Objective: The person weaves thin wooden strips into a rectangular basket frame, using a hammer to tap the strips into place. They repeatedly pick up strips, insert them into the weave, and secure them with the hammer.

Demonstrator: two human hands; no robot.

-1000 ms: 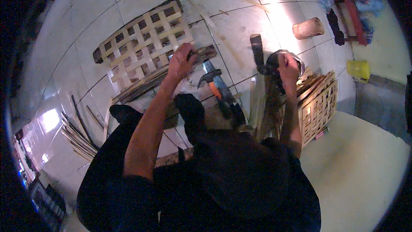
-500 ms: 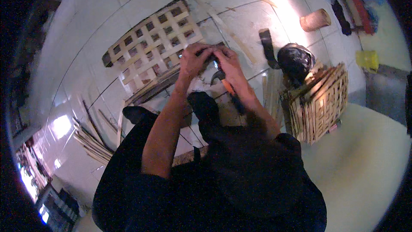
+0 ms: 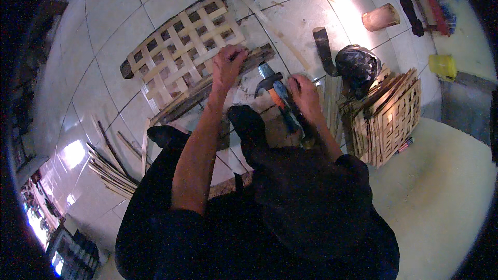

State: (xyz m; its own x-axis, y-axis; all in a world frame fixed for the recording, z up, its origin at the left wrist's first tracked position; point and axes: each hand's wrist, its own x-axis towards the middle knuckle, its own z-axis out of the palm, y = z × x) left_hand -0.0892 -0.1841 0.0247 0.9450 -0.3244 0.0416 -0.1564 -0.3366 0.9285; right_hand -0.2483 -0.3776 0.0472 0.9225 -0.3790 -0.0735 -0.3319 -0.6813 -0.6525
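A woven lattice panel of pale flat strips [image 3: 171, 65] lies on the tiled floor in front of me. Along its near edge runs a dark wooden bar [image 3: 258, 57]. My left hand [image 3: 227, 67] is over the bar's right part, its fingers curled into a pinch; whatever they hold is too small to make out. A hammer with an orange and dark handle [image 3: 276, 98] lies between my hands, beside a blue-grey tool [image 3: 281, 91]. My right hand [image 3: 306, 96] is just right of these tools, fingers curled, their contents hidden.
A stack of woven panels [image 3: 389, 119] stands at the right, by a black plastic bag [image 3: 358, 65] and a dark curved strip [image 3: 322, 52]. Farther off are a tan cylinder [image 3: 381, 18] and a yellow container [image 3: 442, 67]. Loose strips [image 3: 111, 173] lie at the left.
My hands were together over the bar's right end. The right hand has drawn back toward me and to the right, uncovering the hammer; the left stays by the bar.
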